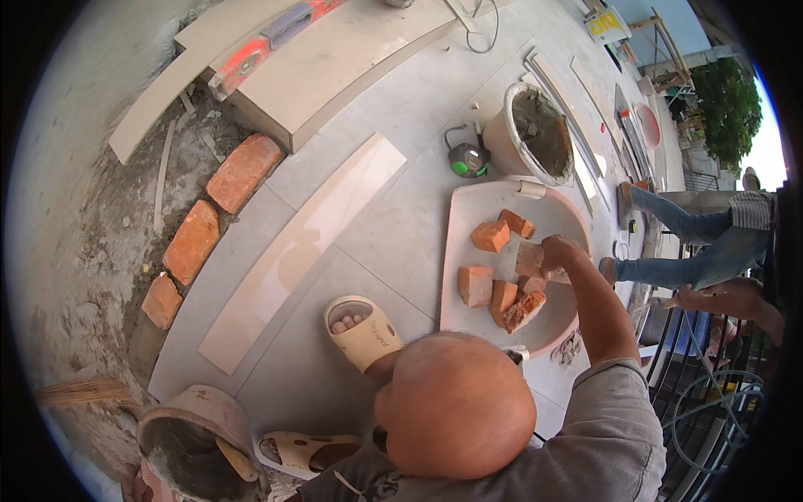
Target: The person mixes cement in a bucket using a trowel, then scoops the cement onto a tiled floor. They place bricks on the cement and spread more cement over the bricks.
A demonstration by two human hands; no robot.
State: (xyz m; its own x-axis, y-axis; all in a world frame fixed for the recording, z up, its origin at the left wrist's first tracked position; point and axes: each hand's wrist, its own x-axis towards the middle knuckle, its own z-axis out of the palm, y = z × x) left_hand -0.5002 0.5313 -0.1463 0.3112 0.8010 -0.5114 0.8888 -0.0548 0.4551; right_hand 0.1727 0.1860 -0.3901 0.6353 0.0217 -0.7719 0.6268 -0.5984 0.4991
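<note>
Neither my left hand nor my right hand is in the picture. A co-worker squats at the lower middle, seen from above, in a grey shirt (602, 427). That person's hand (562, 255) reaches into a pale plastic tub (456, 243) and rests on a brick piece (529, 259). Around it in the tub lie several broken orange bricks (475, 286). Three bricks (242, 171) are set in a row along the rough mortar strip at the left. Between row and tub, a long pale tile strip (301, 251) lies on the floor.
A bucket of wet mortar (499, 142) stands behind the tub, beside a tape measure (468, 161). Another mortar bucket (226, 402) holds a wooden-handled tool at lower left. A red level (238, 67) lies on the step (335, 67). Another person in jeans (686, 222) appears at right.
</note>
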